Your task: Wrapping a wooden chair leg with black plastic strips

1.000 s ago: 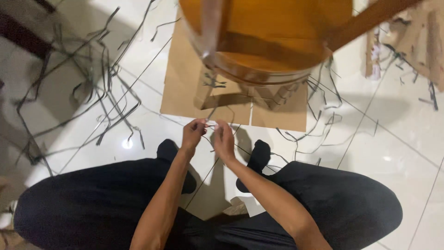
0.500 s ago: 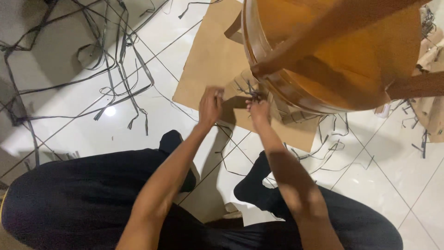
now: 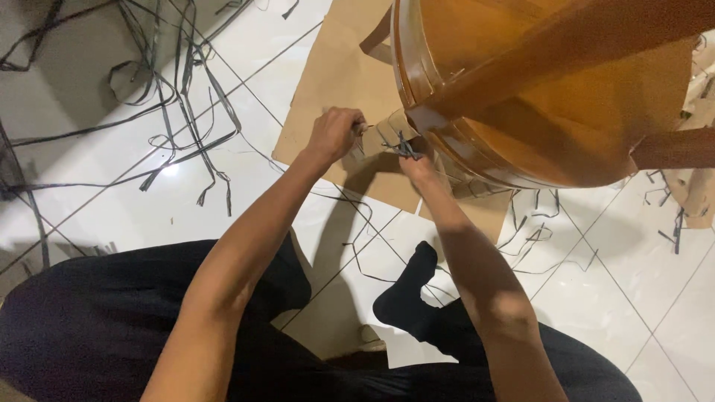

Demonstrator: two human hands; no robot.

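My left hand point(image 3: 335, 134) is closed on a thin dark strap point(image 3: 376, 138) that runs to a knot point(image 3: 406, 147) at the rim of an overturned wooden stool point(image 3: 536, 97). Just below that knot sits my right hand point(image 3: 418, 168), its fingers pinching the strap's other end against the cardboard wrapping point(image 3: 395, 126) on the stool's edge. The stool lies on a flat brown cardboard sheet point(image 3: 339, 74). Part of the right hand's fingers is hidden under the stool's rim.
Long dark plastic straps point(image 3: 171, 97) are scattered over the white tiled floor point(image 3: 246, 186) at the left. Short strap offcuts point(image 3: 536, 223) lie at the right. My legs in black trousers point(image 3: 97, 320) and black socks point(image 3: 406, 294) fill the lower view. Torn cardboard point(image 3: 696, 197) lies far right.
Both hands moved up from in front of my knees to the stool's rim and took hold of the strap at the knot. The view shifted toward the stool.
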